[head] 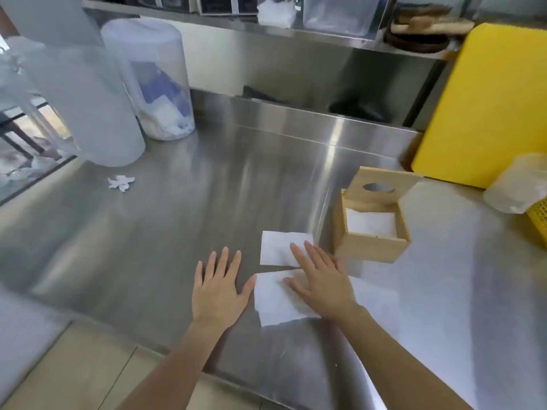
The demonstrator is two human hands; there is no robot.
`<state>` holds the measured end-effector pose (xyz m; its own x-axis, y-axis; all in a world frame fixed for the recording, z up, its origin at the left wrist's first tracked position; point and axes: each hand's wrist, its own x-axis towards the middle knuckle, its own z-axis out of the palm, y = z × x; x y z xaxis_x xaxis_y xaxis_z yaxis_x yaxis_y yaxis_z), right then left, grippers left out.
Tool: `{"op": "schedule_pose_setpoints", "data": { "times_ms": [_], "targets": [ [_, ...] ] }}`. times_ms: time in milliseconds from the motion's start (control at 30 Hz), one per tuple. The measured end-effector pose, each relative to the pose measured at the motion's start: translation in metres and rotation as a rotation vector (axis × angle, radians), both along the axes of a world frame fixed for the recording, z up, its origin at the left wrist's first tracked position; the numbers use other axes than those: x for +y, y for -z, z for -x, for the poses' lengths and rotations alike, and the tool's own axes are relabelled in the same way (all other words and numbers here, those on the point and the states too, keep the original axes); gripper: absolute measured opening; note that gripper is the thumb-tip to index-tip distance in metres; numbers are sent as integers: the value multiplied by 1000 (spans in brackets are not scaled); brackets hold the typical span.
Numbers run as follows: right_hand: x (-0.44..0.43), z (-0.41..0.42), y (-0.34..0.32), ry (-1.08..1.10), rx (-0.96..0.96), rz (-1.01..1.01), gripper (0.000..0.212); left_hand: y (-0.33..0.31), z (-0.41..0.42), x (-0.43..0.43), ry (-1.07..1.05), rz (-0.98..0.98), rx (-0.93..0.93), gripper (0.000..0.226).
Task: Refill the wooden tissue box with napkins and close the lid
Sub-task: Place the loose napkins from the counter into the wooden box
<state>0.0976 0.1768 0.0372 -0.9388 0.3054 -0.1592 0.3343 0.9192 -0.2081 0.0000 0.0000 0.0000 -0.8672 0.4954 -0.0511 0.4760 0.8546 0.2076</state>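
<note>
The wooden tissue box [373,247] stands on the steel counter at the right, its lid [377,187] with a round hole tilted up and open at the back. White napkins [370,222] lie inside it. Two white napkins lie flat on the counter left of the box: a far one [279,248] and a near one [276,300]. My right hand [321,281] lies flat across both, fingers spread. My left hand [219,287] rests flat on the bare steel beside the near napkin, its thumb touching the napkin's edge.
Two tall clear plastic containers [88,93] [159,81] stand at the back left. A crumpled paper scrap [121,182] lies near them. A yellow board [485,105] leans at the right, with a plastic bag [521,184] and a yellow basket [538,217] in front. A steel shelf runs above.
</note>
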Motion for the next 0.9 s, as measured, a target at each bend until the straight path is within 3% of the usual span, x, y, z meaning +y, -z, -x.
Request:
{"op": "schedule_pose_setpoints", "data": {
  "times_ms": [67,133,267,367,500,700,900],
  "targets": [
    [0,-1,1,-31,-49,-20,112,4,0,-2,0,-26,31,102],
    [2,-5,2,-30,-77,-20,107,7,1,-3,5,-36,48,100],
    [4,-3,10,-10,133,-114,62,8,1,-3,11,-18,59,99],
    [9,6,5,44,145,-51,52,8,0,-3,3,-24,47,97],
    [16,20,-1,106,306,28,15,7,0,-3,4,-8,55,94],
    [26,52,-10,47,222,39,38,7,0,-4,2,26,58,86],
    [30,72,-5,-1,-80,0,45,7,0,-3,5,37,37,79]
  ]
}}
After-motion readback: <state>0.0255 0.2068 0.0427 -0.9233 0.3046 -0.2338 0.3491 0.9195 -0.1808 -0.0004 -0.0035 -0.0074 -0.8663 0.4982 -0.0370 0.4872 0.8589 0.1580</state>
